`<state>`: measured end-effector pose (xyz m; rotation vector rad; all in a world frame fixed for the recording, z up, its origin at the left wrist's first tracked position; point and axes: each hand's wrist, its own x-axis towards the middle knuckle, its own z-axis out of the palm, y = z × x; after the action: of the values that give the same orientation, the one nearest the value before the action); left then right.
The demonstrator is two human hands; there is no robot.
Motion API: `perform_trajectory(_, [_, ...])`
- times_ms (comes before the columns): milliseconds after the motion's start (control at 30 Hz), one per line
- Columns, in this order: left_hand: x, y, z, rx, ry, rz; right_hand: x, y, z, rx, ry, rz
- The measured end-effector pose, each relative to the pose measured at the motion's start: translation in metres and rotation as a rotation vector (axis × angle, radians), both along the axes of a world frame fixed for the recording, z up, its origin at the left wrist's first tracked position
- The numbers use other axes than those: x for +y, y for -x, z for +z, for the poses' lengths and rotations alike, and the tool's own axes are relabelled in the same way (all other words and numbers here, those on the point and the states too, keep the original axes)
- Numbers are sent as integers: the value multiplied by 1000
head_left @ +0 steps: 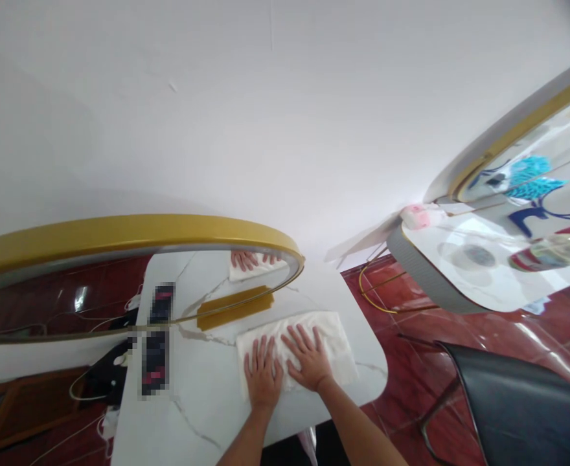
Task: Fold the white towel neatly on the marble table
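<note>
Resting palm-down: left hand, fingers slightly spread, on the left part of a white cloth; right hand, fingers spread wider, on its middle; the two apart, neither clamped on anything. Cloth: laid out, lightly creased, on a marbled white table, toward the rounded right end. Step in hand, by judgement: working the cloth over the surface; the next move seems to call for level palms and a steady slide, cloth held flat. Near at right: one black chair, apart from the hands. At left on the table: one dark item with pink marks, pixelated, kind uncertain, likely limiting a stroke that way. Beyond the cloth: one gold-framed mirror, its lower rim crossing an ochre strip, perhaps partly reflection; together the likeliest obstruction to a far stroke. Further right, past red floor tiles: second white table, bearing a clear bottle and a pink-and-white packet. Above it: second mirror, gold-framed, showing a blue shaggy shape. Behind: pale wall.
</note>
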<state>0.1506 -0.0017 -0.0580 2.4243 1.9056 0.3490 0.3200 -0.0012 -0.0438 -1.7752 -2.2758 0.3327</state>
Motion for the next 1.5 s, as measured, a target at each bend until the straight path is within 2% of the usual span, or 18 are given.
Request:
perform_trajectory(400, [41,-11,2,25,-21,28,47,-8,-1,9,16,4])
perform_trajectory(567, [45,-18,1,12,-20,66,55,-12,0,-12,-4,24])
perform_trajectory(800, [50,-57,1,-38,-20,109,64,-37,4,-45,-46,-36])
perform_trajectory(1067, [75,-113,6,-94,22,67,79,-81,4,-92,-41,-156])
perform_trajectory(1300, [102,-124,14,-100,44,-12,94,-88,1,-114,-24,-226])
perform_trajectory(1500, [119,-126,8,-104,43,5,112,-93,0,-109,-16,-201])
